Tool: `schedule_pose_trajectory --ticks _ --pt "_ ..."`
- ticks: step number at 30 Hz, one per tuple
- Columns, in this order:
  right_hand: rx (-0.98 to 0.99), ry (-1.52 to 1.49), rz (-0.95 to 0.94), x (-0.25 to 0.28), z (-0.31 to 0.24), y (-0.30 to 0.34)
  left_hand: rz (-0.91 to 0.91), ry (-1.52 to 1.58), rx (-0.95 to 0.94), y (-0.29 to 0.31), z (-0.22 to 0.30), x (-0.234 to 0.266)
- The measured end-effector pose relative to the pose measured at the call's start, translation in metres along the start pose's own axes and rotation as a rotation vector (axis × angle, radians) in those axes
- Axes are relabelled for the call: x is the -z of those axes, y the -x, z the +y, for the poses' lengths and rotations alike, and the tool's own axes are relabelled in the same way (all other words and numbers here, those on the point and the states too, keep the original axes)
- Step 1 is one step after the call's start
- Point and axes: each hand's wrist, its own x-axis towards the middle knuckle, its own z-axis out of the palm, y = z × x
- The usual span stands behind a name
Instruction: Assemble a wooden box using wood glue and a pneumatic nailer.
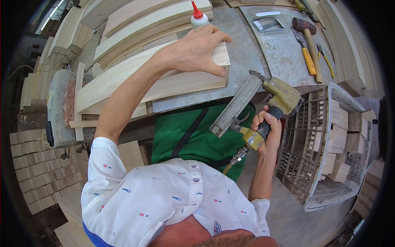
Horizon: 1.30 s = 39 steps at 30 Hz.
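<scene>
My left hand arches over the right end of a long pale wooden assembly of boards, its thumb and fingers spread wide across that end. Whether its fingertips press on the wood is hard to tell. Just behind it stands a white glue bottle with a red nozzle, partly hidden by the hand. My right hand is closed around the black grip of a yellow and grey nail gun. The tool is held in front of the bench, its long magazine slanting down to the left, with an air hose fitting below.
Long boards lie across the bench's back left. A mallet, a yellow-handled chisel and pliers rest at the right. A grey plastic crate holds wood blocks; stacked blocks stand at left.
</scene>
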Motion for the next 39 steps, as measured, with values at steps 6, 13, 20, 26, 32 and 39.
schedule_pose_trajectory --ticks 6,13,20,26,32,39 --pt "-0.001 0.022 0.008 -0.002 0.001 0.002 0.035 0.018 0.005 0.0 -0.001 -0.005" --pt "0.005 0.059 0.015 -0.003 0.001 0.003 0.053 0.025 0.011 0.001 -0.002 -0.006" --pt "0.02 0.113 0.019 -0.005 0.0 0.003 0.062 0.061 -0.008 0.002 -0.002 -0.004" --pt "-0.014 0.097 0.012 0.006 -0.004 -0.002 0.104 0.216 0.057 -0.007 -0.011 0.001" --pt "-0.094 0.085 0.033 0.018 -0.002 -0.018 -0.032 0.555 0.296 -0.017 -0.017 0.016" --pt "-0.157 0.083 0.079 0.018 -0.01 -0.021 -0.065 0.859 0.508 -0.026 -0.028 0.024"
